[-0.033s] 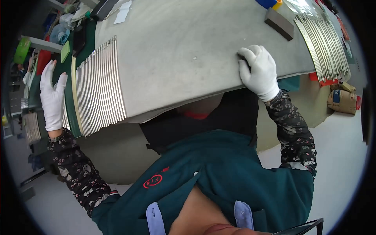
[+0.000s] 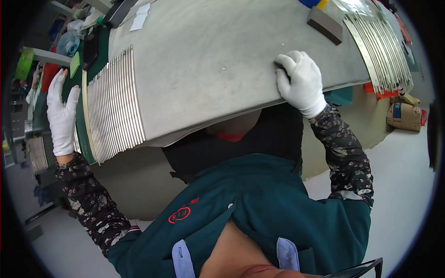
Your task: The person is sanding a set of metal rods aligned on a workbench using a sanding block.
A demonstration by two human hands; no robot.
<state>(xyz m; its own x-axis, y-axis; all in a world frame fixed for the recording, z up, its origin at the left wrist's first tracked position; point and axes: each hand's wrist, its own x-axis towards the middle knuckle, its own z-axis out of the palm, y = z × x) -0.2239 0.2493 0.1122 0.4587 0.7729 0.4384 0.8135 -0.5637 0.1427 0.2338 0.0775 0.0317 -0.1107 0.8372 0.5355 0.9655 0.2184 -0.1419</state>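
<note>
A large grey sheet point(image 2: 222, 60) lies over the worktable in front of me. My right hand point(image 2: 301, 83), in a white glove, grips its near edge with the fingers curled on top. A row of thin silver metal strips point(image 2: 113, 106) lies side by side at the sheet's left end. My left hand point(image 2: 60, 113), also gloved, is flat with its fingers apart just left of that row, beside a green mat's point(image 2: 82, 125) edge. It holds nothing. Another fan of metal strips point(image 2: 378, 46) lies at the sheet's right end.
A dark grey block point(image 2: 325, 24) sits at the back of the sheet near the right strips. Shelves with rolls and tools point(image 2: 65, 44) stand at far left. A brown paper bag point(image 2: 404, 116) lies on the floor at right. My teal jacket fills the lower view.
</note>
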